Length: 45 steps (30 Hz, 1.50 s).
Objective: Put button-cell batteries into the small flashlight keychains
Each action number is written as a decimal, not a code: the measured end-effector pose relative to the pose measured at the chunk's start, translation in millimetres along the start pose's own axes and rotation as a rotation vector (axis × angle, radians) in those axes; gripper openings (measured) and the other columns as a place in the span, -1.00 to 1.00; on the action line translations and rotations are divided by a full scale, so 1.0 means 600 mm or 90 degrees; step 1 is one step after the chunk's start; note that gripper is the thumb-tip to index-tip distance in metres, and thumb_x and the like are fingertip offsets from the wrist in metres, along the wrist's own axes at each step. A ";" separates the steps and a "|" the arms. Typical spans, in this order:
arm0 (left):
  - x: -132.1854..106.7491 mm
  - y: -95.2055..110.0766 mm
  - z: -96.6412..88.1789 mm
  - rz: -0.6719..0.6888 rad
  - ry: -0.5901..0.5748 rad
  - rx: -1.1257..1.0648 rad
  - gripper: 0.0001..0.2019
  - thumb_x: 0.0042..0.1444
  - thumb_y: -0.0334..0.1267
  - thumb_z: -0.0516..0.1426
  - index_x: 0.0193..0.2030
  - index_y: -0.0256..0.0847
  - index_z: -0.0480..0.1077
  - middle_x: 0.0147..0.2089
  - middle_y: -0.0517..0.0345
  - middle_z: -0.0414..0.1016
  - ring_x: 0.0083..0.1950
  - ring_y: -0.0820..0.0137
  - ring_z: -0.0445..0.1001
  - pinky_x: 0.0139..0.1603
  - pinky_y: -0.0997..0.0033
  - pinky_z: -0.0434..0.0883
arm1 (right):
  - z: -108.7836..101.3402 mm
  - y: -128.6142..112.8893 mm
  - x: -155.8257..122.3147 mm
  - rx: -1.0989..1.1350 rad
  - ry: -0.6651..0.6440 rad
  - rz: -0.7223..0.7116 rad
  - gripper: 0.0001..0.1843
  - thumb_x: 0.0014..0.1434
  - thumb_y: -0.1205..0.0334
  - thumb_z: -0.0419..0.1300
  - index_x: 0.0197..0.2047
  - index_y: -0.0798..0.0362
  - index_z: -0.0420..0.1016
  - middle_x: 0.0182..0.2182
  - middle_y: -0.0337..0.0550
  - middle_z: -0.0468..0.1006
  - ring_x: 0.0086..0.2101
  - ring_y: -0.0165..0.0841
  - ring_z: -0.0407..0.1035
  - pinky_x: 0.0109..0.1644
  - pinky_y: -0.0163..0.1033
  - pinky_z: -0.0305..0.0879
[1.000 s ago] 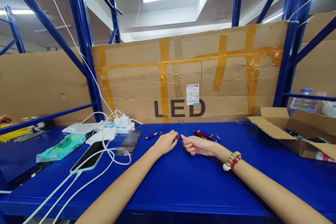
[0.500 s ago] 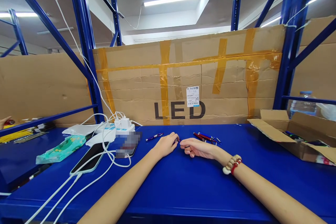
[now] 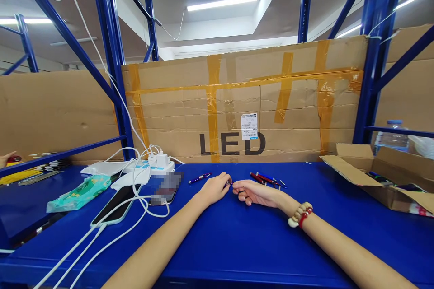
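Near the middle of the blue tabletop (image 3: 237, 239), my left hand (image 3: 216, 188) is closed around a slim dark pen (image 3: 227, 184), most of it hidden by the fingers. My right hand (image 3: 254, 192), with a beaded bracelet at the wrist, pinches at the pen's right end, fingers curled and nearly touching the left hand. What the right fingertips grip is tiny and hard to see. A dark blue pen (image 3: 200, 178) lies just left of my left hand. Beyond my right hand lie several red and blue pens (image 3: 266, 179) in a loose bunch.
Phones (image 3: 117, 207) with white charging cables (image 3: 145, 210) and a power strip (image 3: 162, 167) occupy the left, beside a green packet (image 3: 79, 194). An open carton (image 3: 376, 185) with pens inside stands right. Cardboard (image 3: 169, 117) walls the back; blue posts (image 3: 369, 76) flank it. A person's hand shows far left.
Both hands stay together around the pen, with hardly any movement. The whole view has shifted down very slightly.
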State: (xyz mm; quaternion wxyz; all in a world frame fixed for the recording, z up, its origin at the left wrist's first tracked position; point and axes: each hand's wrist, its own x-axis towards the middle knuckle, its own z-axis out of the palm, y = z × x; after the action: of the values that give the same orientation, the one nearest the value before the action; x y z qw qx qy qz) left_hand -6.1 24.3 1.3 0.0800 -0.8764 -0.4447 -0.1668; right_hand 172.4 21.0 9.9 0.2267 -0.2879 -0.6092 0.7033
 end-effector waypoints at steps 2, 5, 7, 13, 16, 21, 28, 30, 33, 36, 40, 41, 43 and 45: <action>0.001 0.001 0.000 -0.008 -0.003 0.012 -0.86 0.17 -0.31 -0.07 -0.17 -0.16 0.26 -0.15 0.18 0.37 -0.20 0.42 0.43 -0.19 0.49 0.35 | 0.001 -0.001 0.000 0.004 0.000 0.010 -0.78 0.04 0.13 0.14 -0.42 0.13 0.27 -0.50 -0.31 0.26 -0.57 -0.59 0.18 -0.58 -0.48 0.07; 0.001 0.006 -0.001 -0.048 0.006 0.043 -0.85 0.16 -0.30 -0.07 -0.16 -0.16 0.26 -0.16 0.14 0.39 -0.16 0.37 0.42 -0.17 0.42 0.35 | 0.001 -0.002 -0.001 0.016 0.001 0.017 -0.79 0.03 0.13 0.12 -0.43 0.12 0.26 -0.48 -0.29 0.27 -0.56 -0.58 0.20 -0.58 -0.47 0.10; 0.001 0.011 -0.002 -0.097 0.028 0.073 -0.81 0.14 -0.25 -0.05 -0.14 -0.21 0.26 -0.15 0.05 0.38 -0.12 0.26 0.40 -0.16 0.31 0.35 | 0.002 -0.003 -0.001 0.027 0.008 0.015 -0.80 0.03 0.14 0.10 -0.43 0.12 0.25 -0.47 -0.29 0.28 -0.56 -0.57 0.21 -0.59 -0.48 0.10; -0.003 0.015 -0.003 -0.181 0.053 0.126 -0.76 0.07 -0.15 -0.03 -0.31 -0.28 0.33 -0.21 -0.08 0.36 -0.16 0.13 0.38 -0.25 0.19 0.35 | 0.002 0.000 0.004 0.047 0.086 -0.006 -0.84 0.11 0.18 0.02 -0.42 0.09 0.22 -0.48 -0.31 0.28 -0.60 -0.59 0.20 -0.64 -0.50 0.08; -0.004 0.013 -0.003 -0.134 0.043 0.128 -0.79 0.07 -0.18 -0.02 -0.37 -0.25 0.35 -0.24 -0.02 0.36 -0.16 0.19 0.38 -0.24 0.25 0.35 | 0.000 0.003 0.007 0.049 0.126 -0.017 -0.84 0.14 0.19 0.03 -0.41 0.09 0.23 -0.49 -0.32 0.27 -0.62 -0.61 0.18 -0.65 -0.50 0.09; -0.002 0.009 -0.004 -0.058 0.037 0.120 -0.78 0.13 -0.16 -0.03 -0.36 -0.24 0.34 -0.21 0.04 0.36 -0.17 0.29 0.37 -0.19 0.34 0.34 | 0.001 0.005 0.007 0.048 0.153 -0.037 -0.85 0.13 0.18 0.09 -0.36 0.08 0.25 -0.46 -0.31 0.31 -0.60 -0.61 0.21 -0.65 -0.52 0.10; -0.001 0.006 -0.002 -0.022 0.053 0.106 -0.78 0.21 -0.16 -0.08 -0.22 -0.23 0.29 -0.16 0.07 0.36 -0.16 0.31 0.37 -0.17 0.35 0.34 | 0.001 0.007 0.006 0.044 0.151 -0.058 -0.84 0.11 0.18 0.14 -0.33 0.08 0.27 -0.45 -0.31 0.30 -0.60 -0.62 0.20 -0.65 -0.53 0.11; -0.001 0.005 -0.001 -0.011 0.055 0.102 -0.80 0.20 -0.17 -0.06 -0.21 -0.22 0.28 -0.16 0.09 0.36 -0.15 0.32 0.38 -0.19 0.37 0.34 | 0.001 0.007 0.004 0.040 0.147 -0.061 -0.82 0.09 0.18 0.17 -0.33 0.08 0.27 -0.45 -0.31 0.30 -0.59 -0.62 0.20 -0.64 -0.53 0.11; -0.001 0.004 0.000 -0.003 0.059 0.099 -0.82 0.19 -0.17 -0.03 -0.22 -0.22 0.28 -0.16 0.09 0.37 -0.16 0.32 0.38 -0.21 0.38 0.34 | 0.002 0.005 0.001 0.032 0.140 -0.058 -0.80 0.06 0.17 0.20 -0.37 0.09 0.26 -0.45 -0.32 0.29 -0.58 -0.63 0.21 -0.63 -0.54 0.12; 0.000 0.003 0.002 0.002 0.062 0.099 -0.83 0.18 -0.18 -0.02 -0.23 -0.22 0.28 -0.17 0.09 0.38 -0.16 0.31 0.39 -0.23 0.37 0.34 | 0.003 0.004 0.001 0.025 0.140 -0.049 -0.80 0.06 0.18 0.21 -0.37 0.09 0.26 -0.49 -0.33 0.28 -0.59 -0.63 0.20 -0.63 -0.54 0.13; 0.000 0.004 0.002 0.013 0.065 0.100 -0.83 0.19 -0.18 -0.02 -0.23 -0.22 0.27 -0.18 0.09 0.39 -0.16 0.31 0.39 -0.24 0.38 0.34 | 0.005 0.003 0.002 0.020 0.156 -0.040 -0.80 0.04 0.24 0.22 -0.30 0.07 0.27 -0.55 -0.36 0.25 -0.61 -0.61 0.19 -0.63 -0.53 0.12; 0.000 0.004 0.002 0.016 0.065 0.101 -0.83 0.20 -0.18 -0.03 -0.23 -0.23 0.27 -0.18 0.08 0.39 -0.16 0.31 0.39 -0.25 0.38 0.34 | 0.005 0.004 0.003 0.020 0.162 -0.041 -0.80 0.04 0.24 0.22 -0.30 0.07 0.27 -0.56 -0.37 0.25 -0.61 -0.61 0.19 -0.64 -0.53 0.12; 0.000 0.006 0.000 0.023 0.065 0.104 -0.81 0.21 -0.17 -0.05 -0.22 -0.24 0.26 -0.18 0.07 0.39 -0.17 0.31 0.39 -0.25 0.37 0.34 | 0.006 0.005 0.004 0.017 0.183 -0.053 -0.81 0.04 0.25 0.22 -0.31 0.06 0.27 -0.57 -0.37 0.24 -0.61 -0.61 0.17 -0.64 -0.52 0.11; 0.000 0.007 -0.001 0.030 0.062 0.107 -0.79 0.22 -0.16 -0.07 -0.23 -0.24 0.26 -0.18 0.06 0.39 -0.17 0.30 0.39 -0.26 0.37 0.33 | 0.006 0.006 0.005 0.011 0.217 -0.072 -0.80 0.03 0.25 0.23 -0.30 0.05 0.27 -0.57 -0.38 0.24 -0.61 -0.61 0.16 -0.64 -0.52 0.11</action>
State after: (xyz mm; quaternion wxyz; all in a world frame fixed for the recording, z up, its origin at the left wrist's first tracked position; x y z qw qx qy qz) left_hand -2.7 21.4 1.7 0.1789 -0.8677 -0.4317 -0.1697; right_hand 167.9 19.5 6.4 0.3686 -0.3664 -0.5708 0.6357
